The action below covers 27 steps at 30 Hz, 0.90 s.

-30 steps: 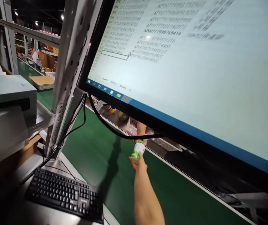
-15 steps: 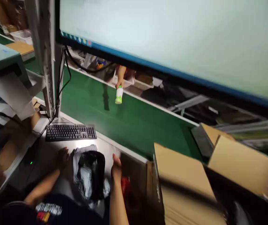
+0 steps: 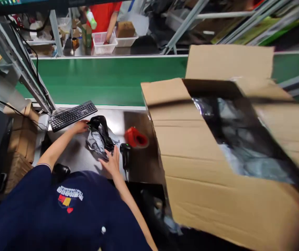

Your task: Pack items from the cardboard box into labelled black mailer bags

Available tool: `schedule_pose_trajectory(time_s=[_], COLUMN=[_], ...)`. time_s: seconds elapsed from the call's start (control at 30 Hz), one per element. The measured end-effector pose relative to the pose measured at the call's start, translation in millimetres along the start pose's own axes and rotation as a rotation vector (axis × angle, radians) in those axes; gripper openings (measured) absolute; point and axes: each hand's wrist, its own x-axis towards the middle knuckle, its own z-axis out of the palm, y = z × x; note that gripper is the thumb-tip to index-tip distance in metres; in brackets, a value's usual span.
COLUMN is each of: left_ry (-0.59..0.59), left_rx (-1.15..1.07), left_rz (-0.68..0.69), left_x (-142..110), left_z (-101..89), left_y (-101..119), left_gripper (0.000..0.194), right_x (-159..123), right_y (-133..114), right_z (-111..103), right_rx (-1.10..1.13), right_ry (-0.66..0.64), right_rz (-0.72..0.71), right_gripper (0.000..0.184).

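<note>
A crumpled black and silver-grey plastic mailing bag (image 3: 97,139) lies on the metal table in front of me. My left hand (image 3: 81,126) is at its upper left edge, fingertips closed on the plastic. At the bag's lower right corner is my right hand (image 3: 112,163), fingers spread and touching the plastic. Just right of that hand stands a black handheld scanner (image 3: 125,156) with a small green light. What the bag holds, if anything, is hidden.
A black keyboard (image 3: 73,115) lies behind the bag. Red tape roll or dispenser (image 3: 136,137) sits to the right. A large open carton (image 3: 191,153) holding grey plastic bags fills the right side. Beyond the green conveyor (image 3: 107,82), a person in red (image 3: 103,17) handles a white-green bottle (image 3: 91,19).
My view has swung down and right, bringing the carton in fully. Both hands, apart from the bag before, now touch it. The person across has pulled the bottle back from over the conveyor.
</note>
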Motion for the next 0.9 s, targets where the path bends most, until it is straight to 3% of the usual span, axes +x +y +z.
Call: schedule_pose_trajectory(time_s=[0.07,0.17,0.37,0.47,0.57,0.7,0.8,0.9], left_ry=[0.033,0.111,0.253,0.27,0.225,0.221,0.215,0.219], left_rx=[0.044,0.097,0.07,-0.043,-0.104,-0.208,-0.301,-0.344], left_rz=[-0.038,-0.071,-0.109,-0.239,-0.369,-0.51,-0.57,-0.597], left_x=[-1,-12,-21,-11,-7,-14,-22,-30], left_z=[-8.1,-14.5,-11.9,-15.5,-14.6,11.6,36.9,50.5], left_y=[6,13,30,29,17,2,-5,-9], left_gripper=[0.008,0.011,0.019,0.017,0.013,0.015,0.021,0.031], right_x=[23,50,106,144,172,185,188,188], right_y=[-2,2,4,-2,-9,-12,-8,-1], right_z=[2,-9,-59,-75,-75,-62,-60,-70], right_rx=[0.065,0.15,0.172,0.181,0.191,0.203,0.237,0.296], right_ry=[0.013,0.079,0.225,0.153,-0.003,-0.111,-0.078,0.021], right_rz=[0.037,0.144,0.214,0.249,0.345,0.503,0.561,0.541], right_gripper=[0.03,0.029,0.025,0.031,0.039,0.036,0.04,0.029])
